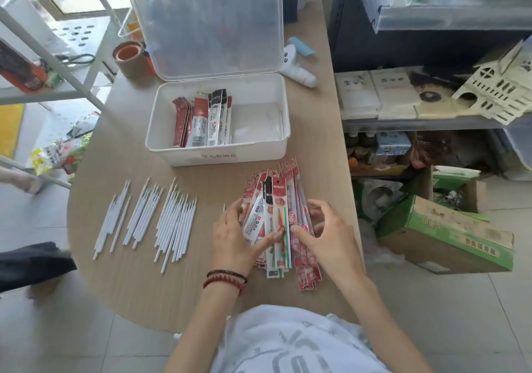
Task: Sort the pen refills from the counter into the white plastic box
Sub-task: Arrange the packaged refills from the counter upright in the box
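Observation:
A pile of packaged pen refills (283, 199) in red, white and black sleeves lies on the wooden counter (138, 286) in front of me. My left hand (234, 237) rests on the pile's left side, thumb pressing a packet. My right hand (326, 228) cups the right side, fingers spread over the packets. The white plastic box (218, 149) stands behind the pile, lid (205, 21) up, with several packaged refills (203, 122) in its left half. Loose white refills (161, 217) lie in three groups on the left.
A brown tape roll (129, 57) and a white tube (299, 74) sit beside the box. Shelves with books and clutter (403, 96) stand along the right. A green cardboard carton (449, 234) is on the floor at right. A white metal rack (57, 64) is at left.

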The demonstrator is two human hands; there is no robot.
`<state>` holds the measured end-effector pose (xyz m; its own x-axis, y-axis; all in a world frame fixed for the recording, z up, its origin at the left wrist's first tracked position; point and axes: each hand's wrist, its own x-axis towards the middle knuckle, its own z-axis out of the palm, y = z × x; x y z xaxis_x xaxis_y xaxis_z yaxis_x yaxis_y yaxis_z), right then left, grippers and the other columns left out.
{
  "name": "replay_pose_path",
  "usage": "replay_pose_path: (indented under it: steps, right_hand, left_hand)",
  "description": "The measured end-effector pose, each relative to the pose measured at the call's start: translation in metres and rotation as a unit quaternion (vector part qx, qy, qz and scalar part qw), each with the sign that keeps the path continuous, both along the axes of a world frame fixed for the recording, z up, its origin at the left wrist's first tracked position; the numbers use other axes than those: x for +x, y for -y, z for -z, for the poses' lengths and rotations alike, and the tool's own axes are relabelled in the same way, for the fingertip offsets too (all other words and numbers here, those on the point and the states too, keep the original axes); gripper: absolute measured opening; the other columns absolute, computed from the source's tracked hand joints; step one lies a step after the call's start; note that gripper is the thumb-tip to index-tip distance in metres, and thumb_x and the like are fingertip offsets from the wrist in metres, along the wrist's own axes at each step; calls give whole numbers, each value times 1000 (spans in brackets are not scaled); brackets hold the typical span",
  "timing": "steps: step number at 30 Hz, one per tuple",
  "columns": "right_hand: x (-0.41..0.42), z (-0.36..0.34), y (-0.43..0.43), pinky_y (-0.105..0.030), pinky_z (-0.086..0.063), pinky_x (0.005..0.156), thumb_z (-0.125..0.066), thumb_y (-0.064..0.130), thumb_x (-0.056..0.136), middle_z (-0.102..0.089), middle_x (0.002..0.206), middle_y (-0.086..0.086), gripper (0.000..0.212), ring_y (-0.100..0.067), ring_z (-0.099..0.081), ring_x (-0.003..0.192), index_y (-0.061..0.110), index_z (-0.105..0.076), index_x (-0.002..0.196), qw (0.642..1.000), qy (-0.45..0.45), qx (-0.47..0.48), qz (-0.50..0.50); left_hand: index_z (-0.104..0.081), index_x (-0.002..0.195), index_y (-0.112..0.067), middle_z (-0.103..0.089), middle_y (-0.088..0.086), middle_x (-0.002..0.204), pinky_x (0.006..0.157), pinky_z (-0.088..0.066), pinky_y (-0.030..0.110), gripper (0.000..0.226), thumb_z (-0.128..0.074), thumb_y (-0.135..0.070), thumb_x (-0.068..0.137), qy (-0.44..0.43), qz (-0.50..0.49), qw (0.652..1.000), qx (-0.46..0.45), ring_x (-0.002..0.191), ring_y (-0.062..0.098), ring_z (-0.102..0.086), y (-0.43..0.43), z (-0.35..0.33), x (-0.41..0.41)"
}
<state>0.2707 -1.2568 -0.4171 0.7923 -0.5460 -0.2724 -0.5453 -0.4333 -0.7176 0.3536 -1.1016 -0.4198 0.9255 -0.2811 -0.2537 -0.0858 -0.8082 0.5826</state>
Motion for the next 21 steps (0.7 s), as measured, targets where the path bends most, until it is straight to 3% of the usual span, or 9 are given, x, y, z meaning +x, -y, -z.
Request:
replay_pose_path:
  steps: [2, 6, 11, 14, 21]
  right_hand:
    - [0, 1, 0, -18, -49, 74, -71, 42, 83, -61, 116, 14, 56, -4, -60, 95, 34, -46, 132, 1000, -1, 8, 4]
    - [0, 2, -3, -26, -56, 78, -71, 41, 83, -61, 117, 13, 56, -7, -61, 96, 35, -45, 132, 1000, 5, 6, -4]
    - [-1, 4, -2, -15, -52, 67, -71, 41, 83, -61, 114, 17, 54, -2, -61, 89, 36, -48, 131, 1000, 13, 4, -23]
    - [-1, 4, 0, -15, -55, 65, -73, 38, 82, -63, 112, 20, 52, 4, -62, 79, 38, -51, 130, 999, 24, 31, -22]
    - [1, 7, -1, -26, -58, 77, -74, 41, 80, -66, 111, 19, 53, 1, -63, 83, 38, -53, 129, 998, 28, 47, -24]
  left_hand:
    - [-35, 138, -23, -50, -3, 130, 104, -40, 39, 94, -73, -61, 61, 3, 10, 1000, 2, 120, 16, -45, -1, -2, -1]
    - [-31, 139, -24, -44, -3, 135, 107, -35, 36, 85, -62, -65, 72, 40, 30, 998, 27, 123, 14, -38, 2, -5, -8]
    - [-12, 147, -25, -32, -3, 146, 111, -32, 42, 122, -52, -89, 50, 6, 10, 998, 60, 133, 19, -29, 13, -4, -12]
    - [-9, 146, -25, -33, -3, 145, 112, -31, 42, 125, -65, -80, 48, 2, 3, 998, 58, 133, 19, -29, 12, -1, -10]
    - [-28, 137, -14, -40, 3, 135, 104, -36, 35, 89, -75, -41, 66, 69, -22, 992, 99, 117, 22, -39, 25, -3, -12]
